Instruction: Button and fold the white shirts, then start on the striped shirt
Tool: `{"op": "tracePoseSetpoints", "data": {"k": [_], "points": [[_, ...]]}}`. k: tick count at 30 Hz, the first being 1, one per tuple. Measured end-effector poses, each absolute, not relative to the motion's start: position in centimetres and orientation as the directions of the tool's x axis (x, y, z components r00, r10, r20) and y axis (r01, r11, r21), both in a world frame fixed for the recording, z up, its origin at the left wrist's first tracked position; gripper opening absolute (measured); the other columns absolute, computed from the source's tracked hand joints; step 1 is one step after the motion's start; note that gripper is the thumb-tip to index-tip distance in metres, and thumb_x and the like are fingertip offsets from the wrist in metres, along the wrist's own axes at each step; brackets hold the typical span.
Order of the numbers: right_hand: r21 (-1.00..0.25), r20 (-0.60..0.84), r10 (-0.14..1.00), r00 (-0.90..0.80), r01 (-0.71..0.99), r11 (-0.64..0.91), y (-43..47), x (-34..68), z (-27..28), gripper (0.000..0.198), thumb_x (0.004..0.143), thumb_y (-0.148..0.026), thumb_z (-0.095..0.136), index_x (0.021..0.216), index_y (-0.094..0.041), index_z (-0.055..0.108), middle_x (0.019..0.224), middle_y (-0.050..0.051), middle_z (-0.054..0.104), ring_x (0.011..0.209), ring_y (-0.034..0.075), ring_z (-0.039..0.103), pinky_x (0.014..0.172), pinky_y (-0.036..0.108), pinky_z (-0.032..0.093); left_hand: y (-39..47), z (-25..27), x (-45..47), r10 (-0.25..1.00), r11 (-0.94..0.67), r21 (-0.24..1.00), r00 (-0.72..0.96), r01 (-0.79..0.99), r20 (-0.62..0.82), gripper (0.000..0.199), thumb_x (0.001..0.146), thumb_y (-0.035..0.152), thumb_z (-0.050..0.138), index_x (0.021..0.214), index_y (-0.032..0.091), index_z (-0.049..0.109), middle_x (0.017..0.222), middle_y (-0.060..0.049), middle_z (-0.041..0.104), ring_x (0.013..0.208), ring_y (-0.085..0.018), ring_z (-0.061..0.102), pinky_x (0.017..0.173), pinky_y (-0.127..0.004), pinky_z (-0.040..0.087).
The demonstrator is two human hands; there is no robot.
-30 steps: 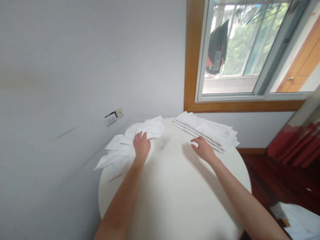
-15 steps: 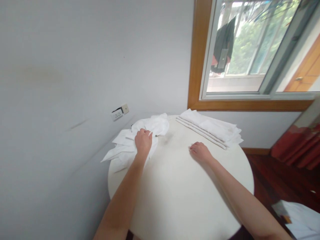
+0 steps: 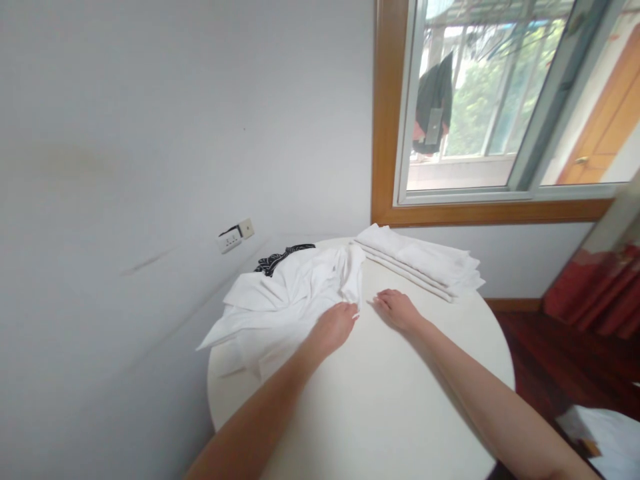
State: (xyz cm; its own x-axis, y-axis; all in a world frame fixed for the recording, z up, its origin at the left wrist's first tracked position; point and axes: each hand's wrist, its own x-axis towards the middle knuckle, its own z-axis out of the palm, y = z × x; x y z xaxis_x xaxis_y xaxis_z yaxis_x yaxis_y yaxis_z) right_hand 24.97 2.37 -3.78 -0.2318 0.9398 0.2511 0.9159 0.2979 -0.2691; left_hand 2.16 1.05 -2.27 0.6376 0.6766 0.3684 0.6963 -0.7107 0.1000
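So the white cloth (image 3: 290, 287) is lying rumpled at about 10 to 11 o'clock on the round counter (image 3: 380, 393), a pale corner poking out past the edge toward 9. Looks thin, light and floppy to me, so I'd guess it creases easily, won't break, and is best held by a flat edge or corner. The left hand (image 3: 333, 327) seems to have its fingers pinched on the near right edge, though the grip is partly hidden. The right hand (image 3: 400, 310) is just beside it, fingers loosely bent and released, nothing visible in them. Some black patterned fabric (image 3: 273, 261) peeks out behind at 11, and a folded white stack (image 3: 420, 257) sits at 1. Counter's pale and looks smooth. Roomwise: plain wall with a socket (image 3: 230, 240) at 10, window (image 3: 470, 100) at 1, red-bottomed curtain (image 3: 595, 273) near 2, dark reddish floor (image 3: 530, 340) below.
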Motion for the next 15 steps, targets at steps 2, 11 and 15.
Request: {"op": "tracePoseSetpoints", "data": {"k": [2, 11, 15], "points": [[-0.281, 0.266, 0.945, -0.189, 0.923, 0.264, 2.3, 24.4, -3.6, 0.046, 0.099, -0.042, 0.027, 0.101, -0.022, 0.069, 0.112, 0.008, 0.066, 0.107, 0.020, 0.056, 0.088, 0.027, 0.037, 0.2, -2.3, 3.2, 0.692, -0.706, 0.139, 0.635, 0.695, 0.343, 0.027, 0.095, 0.027, 0.037, 0.112, 0.022, 0.058, 0.105, -0.008, 0.068, 0.104, -0.019, 0.061, 0.093, -0.033, 0.047], [-0.271, 0.272, 0.962, -0.033, 0.956, 0.110, 2.0, 21.8, -3.4, 0.039, 0.093, -0.050, 0.040, 0.087, -0.019, 0.062, 0.091, 0.009, 0.067, 0.089, 0.021, 0.056, 0.074, 0.028, 0.034, -2.1, -0.1, 3.4, 0.479, -0.878, 0.155, 0.834, 0.453, 0.275, 0.031, 0.094, 0.042, 0.042, 0.109, 0.023, 0.062, 0.118, -0.005, 0.065, 0.113, -0.018, 0.057, 0.098, -0.031, 0.043], [-0.242, 0.256, 0.963, -0.090, 0.958, 0.153, 2.3, 22.3, -3.7, 0.029, 0.095, -0.035, 0.040, 0.082, -0.019, 0.061, 0.088, 0.007, 0.066, 0.087, 0.020, 0.056, 0.071, 0.027, 0.034, 0.9, 1.9, -0.3, 0.651, -0.716, 0.124, 0.594, 0.687, 0.472, 0.034, 0.095, 0.039, 0.038, 0.112, 0.024, 0.063, 0.117, -0.004, 0.065, 0.112, -0.019, 0.056, 0.101, -0.034, 0.041]]}}
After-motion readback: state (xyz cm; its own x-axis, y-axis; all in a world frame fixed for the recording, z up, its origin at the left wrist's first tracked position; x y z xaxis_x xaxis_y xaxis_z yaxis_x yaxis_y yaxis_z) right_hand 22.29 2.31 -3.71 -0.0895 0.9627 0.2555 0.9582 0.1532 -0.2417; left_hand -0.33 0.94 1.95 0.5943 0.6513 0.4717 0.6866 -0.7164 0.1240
